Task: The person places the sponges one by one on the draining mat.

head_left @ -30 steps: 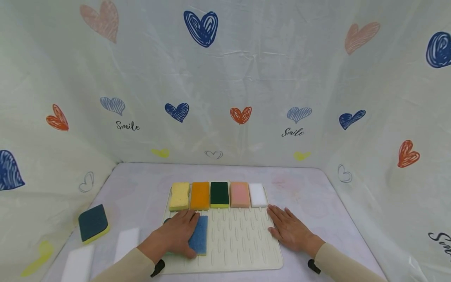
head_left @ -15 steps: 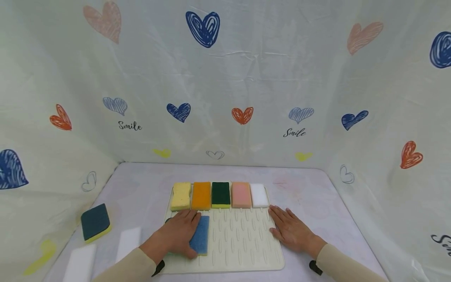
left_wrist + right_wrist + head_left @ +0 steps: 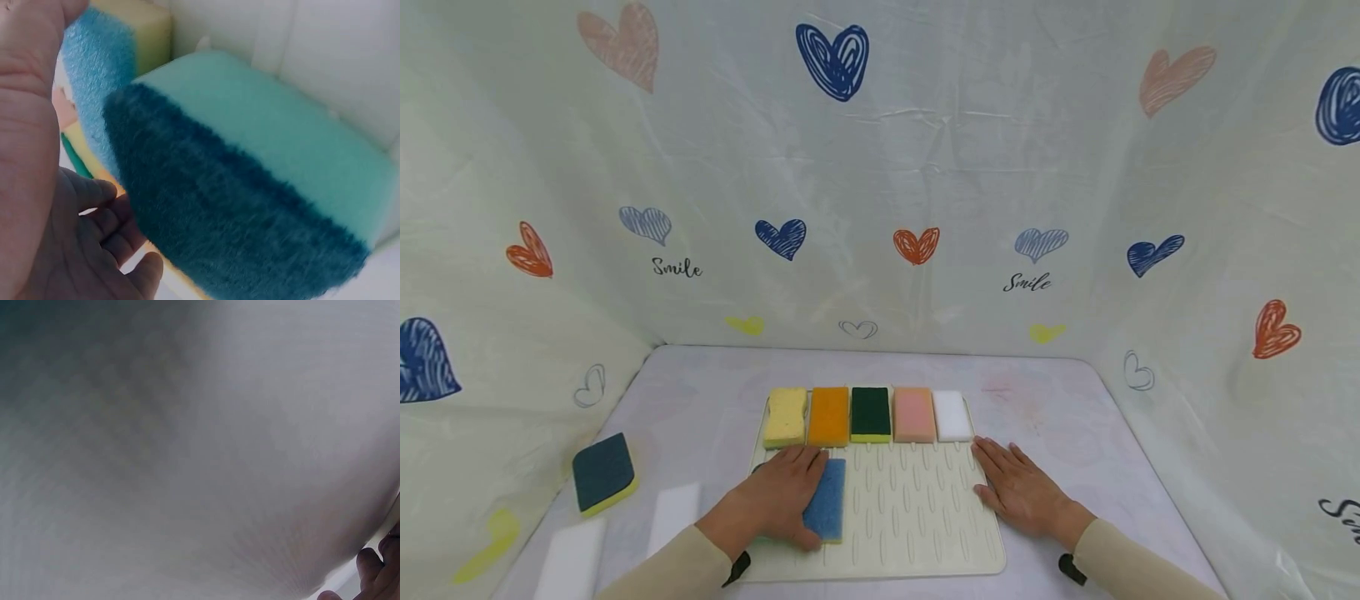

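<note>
L hand (image 3: pixel 778 493) fingers lie over teal sponge (image 3: pixel 250 231) & blue sponge (image 3: pixel 827 504), side by side on mat (image 3: pixel 917 508); can't tell if gripping. R hand (image 3: pixel 1022 492) fingers straight, released, at mat's R edge. Row of 5 sponges (image 3: pixel 870 412) at far end; dark sponge (image 3: pixel 602 469) + 2 white blocks (image 3: pixel 673 512) on surface (image 3: pixel 1037 387), off L.

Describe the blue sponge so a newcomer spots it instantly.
On the table lies a ridged cream mat with five sponges along its far edge. Nearer, partly hidden by the left hand, is the blue sponge, the only one with a light-blue top.
</note>
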Available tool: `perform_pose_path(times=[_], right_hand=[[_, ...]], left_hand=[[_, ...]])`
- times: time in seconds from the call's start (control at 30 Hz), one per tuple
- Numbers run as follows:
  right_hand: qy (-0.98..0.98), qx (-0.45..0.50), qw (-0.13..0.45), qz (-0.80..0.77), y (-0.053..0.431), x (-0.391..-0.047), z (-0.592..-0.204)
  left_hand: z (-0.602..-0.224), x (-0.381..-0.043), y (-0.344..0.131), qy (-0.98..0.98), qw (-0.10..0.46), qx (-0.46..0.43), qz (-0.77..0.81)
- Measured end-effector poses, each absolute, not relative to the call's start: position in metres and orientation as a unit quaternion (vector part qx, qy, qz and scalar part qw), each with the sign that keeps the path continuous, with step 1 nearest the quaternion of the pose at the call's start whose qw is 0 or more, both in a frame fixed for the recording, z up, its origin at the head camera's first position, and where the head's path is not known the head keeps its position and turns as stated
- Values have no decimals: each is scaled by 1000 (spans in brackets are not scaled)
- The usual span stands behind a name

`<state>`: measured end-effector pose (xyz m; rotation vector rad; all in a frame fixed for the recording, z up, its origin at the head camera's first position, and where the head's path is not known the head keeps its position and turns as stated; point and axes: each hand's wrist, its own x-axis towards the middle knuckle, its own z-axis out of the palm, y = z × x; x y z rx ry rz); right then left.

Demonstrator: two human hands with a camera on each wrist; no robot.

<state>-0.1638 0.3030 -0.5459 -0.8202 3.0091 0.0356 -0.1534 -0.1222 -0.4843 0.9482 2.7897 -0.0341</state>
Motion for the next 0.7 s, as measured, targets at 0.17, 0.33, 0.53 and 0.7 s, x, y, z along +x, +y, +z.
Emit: perform_pose_path(times=[0.17,0.33,0.53,0.7], right_hand=[[965,-263,14,16,302,-164,-546],[965,-261,20,14,301,-165,-546],[964,-263,25,3,302,-166,-547],[964,-265,20,-2,304,-166,-546]], left_hand=[[-477,-159,-127,948,90,304,22],[-455,-167,-144,961,45,272,32],[-431,-172,-202,972,-25,231,-22],[-425,-172,-273,979,-32,197,-50]])
